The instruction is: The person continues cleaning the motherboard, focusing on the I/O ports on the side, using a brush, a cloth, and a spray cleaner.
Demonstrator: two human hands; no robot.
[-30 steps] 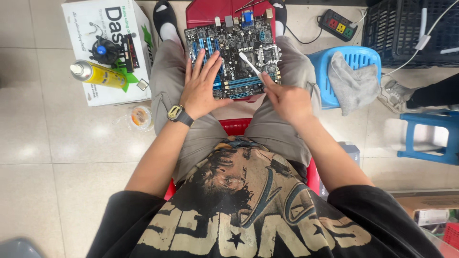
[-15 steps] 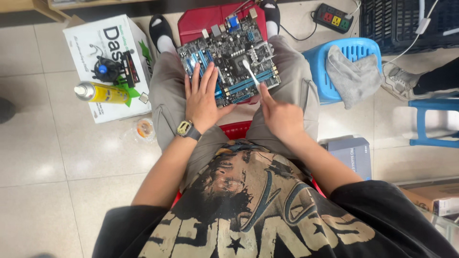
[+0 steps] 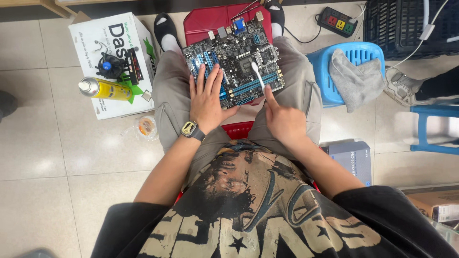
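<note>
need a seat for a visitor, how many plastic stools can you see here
3. A red stool under the circuit board on the lap, a light blue stool holding a grey cloth, and a blue stool at the right edge. More may be hidden.

Glossy floor tiles (image 3: 48, 153), a soft grey cloth (image 3: 356, 79), blue plastic stool (image 3: 320, 71), shiny metal spray can (image 3: 105, 89).

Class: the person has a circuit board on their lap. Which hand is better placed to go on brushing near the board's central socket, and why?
The right hand: it holds the white brush, whose tip sits by the socket. The left hand lies flat on the circuit board, steadying it.
</note>
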